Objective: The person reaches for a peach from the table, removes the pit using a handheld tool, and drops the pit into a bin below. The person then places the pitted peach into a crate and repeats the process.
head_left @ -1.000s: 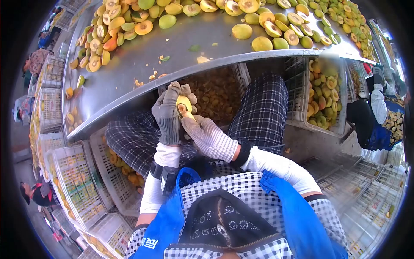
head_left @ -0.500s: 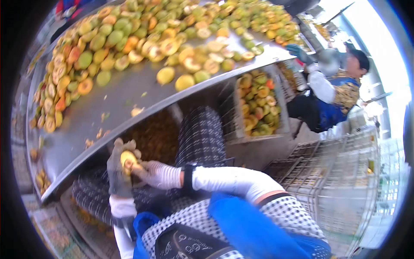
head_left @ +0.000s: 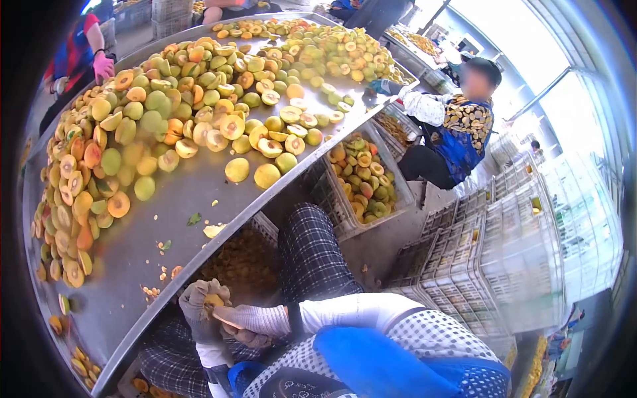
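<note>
Both my hands wear pale knit gloves and meet over my lap, just below the near edge of the metal table [head_left: 159, 232]. My left hand [head_left: 196, 306] is closed around a yellow apricot half [head_left: 213, 302], mostly covered by its fingers. Against it, my right hand [head_left: 255, 321] is closed with the fingertips pressed together. A thin pale-orange edge shows at those fingertips; I cannot tell what it is. On the table, a large heap of halved apricots [head_left: 152, 106] lies beyond my hands, cut faces and green-yellow skins showing.
A crate [head_left: 345, 225] of apricot halves stands right of my knee. Brown pieces [head_left: 242, 262] fill a container under the table edge. Stacked plastic crates [head_left: 464, 259] rise at right. A seated co-worker [head_left: 458, 126] reaches to the table; another person's pink-gloved hand [head_left: 103, 66] is at far left.
The view has shifted, showing more of the far side. My hands have turned, and the apricot half, plainly seen before, is now mostly hidden by fingers. The co-worker's arm still reaches to the table.
</note>
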### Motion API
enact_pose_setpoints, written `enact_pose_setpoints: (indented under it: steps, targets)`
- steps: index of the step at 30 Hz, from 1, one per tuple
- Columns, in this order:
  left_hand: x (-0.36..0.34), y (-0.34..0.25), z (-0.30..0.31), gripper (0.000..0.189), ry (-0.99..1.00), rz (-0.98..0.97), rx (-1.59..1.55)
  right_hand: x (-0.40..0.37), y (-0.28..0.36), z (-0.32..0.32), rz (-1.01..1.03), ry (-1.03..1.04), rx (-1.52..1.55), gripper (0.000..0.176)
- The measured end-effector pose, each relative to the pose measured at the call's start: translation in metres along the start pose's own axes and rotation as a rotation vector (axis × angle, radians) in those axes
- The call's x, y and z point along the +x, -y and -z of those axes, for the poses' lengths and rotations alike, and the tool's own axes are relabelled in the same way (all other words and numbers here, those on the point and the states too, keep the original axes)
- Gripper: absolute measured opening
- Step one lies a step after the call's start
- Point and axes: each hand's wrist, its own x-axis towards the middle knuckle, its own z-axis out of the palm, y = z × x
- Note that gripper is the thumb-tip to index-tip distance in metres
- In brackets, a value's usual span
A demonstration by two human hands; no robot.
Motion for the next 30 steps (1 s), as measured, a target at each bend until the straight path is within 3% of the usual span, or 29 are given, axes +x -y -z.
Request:
enact_pose_setpoints:
  steps: [1, 5, 7, 8, 9, 10, 14, 17, 19, 20, 21, 22, 23, 24, 26, 28, 29, 30]
  targets:
    - [0.007, 0.004, 0.020, 0.029, 0.164, 0.024, 0.018, -0.009, 0.007, -0.003, -0.033, 0.136, 0.122, 0.051]
    - [0.007, 0.008, 0.028, 0.035, 0.219, 0.077, 0.198, -0.018, 0.007, -0.006, 0.003, 0.182, 0.133, 0.049]
    - [0.001, 0.007, 0.017, 0.033, 0.116, 0.001, -0.016, -0.017, 0.002, -0.012, -0.040, 0.149, 0.242, 0.042]
    - [-0.004, 0.001, 0.010, 0.032, 0.077, 0.096, -0.120, -0.016, -0.003, -0.012, -0.035, 0.237, 0.371, 0.043]
    - [-0.005, 0.005, 0.004, 0.032, -0.020, 0.164, -0.306, -0.028, 0.008, -0.022, -0.024, 0.163, 0.353, 0.045]
    - [-0.007, 0.007, 0.002, 0.033, -0.072, 0.175, -0.159, -0.028, 0.011, -0.016, -0.019, 0.268, 0.337, 0.047]
    - [-0.010, 0.000, -0.028, 0.025, -0.129, 0.217, -0.336, -0.025, 0.001, 0.015, -0.050, 0.364, 0.337, 0.053]
    - [-0.003, 0.006, -0.030, 0.023, -0.175, 0.066, -0.246, -0.028, 0.005, 0.027, -0.063, 0.437, 0.284, 0.053]
    - [-0.005, 0.006, -0.020, 0.031, -0.325, 0.045, -0.198, -0.033, 0.011, 0.023, 0.101, 0.467, 0.080, 0.054]
    - [-0.012, -0.006, -0.008, 0.034, -0.386, 0.003, -0.082, -0.033, 0.012, 0.028, 0.093, 0.493, 0.079, 0.054]
    - [-0.028, -0.019, 0.003, 0.035, -0.446, -0.304, 0.328, -0.033, 0.014, 0.035, 0.074, 0.536, 0.182, 0.053]
    - [-0.048, -0.042, 0.031, 0.035, -0.455, -0.314, 0.345, -0.031, 0.017, 0.042, 0.054, 0.576, 0.285, 0.053]
    - [-0.071, -0.072, 0.069, 0.032, -0.454, -0.223, 1.124, -0.024, 0.018, 0.051, 0.019, 0.361, 0.226, 0.056]
    - [-0.092, -0.098, 0.100, 0.029, -0.399, -0.080, 1.901, -0.019, 0.021, 0.054, 0.021, 0.377, 0.229, 0.056]
    - [-0.119, -0.125, 0.142, 0.024, -0.550, -0.223, 2.140, -0.007, 0.024, 0.059, -0.199, -0.058, 0.254, 0.059]
    - [-0.088, -0.159, 0.085, 0.025, -0.762, -0.052, 2.210, -0.006, 0.027, 0.058, -0.217, 0.018, 0.209, 0.060]
    - [-0.064, -0.167, 0.090, 0.024, -0.705, -0.207, 2.063, -0.006, 0.030, 0.057, -0.216, 0.025, 0.196, 0.060]
    - [-0.029, -0.169, 0.091, 0.024, -0.685, -0.214, 2.056, -0.004, 0.033, 0.059, -0.208, 0.024, 0.186, 0.060]
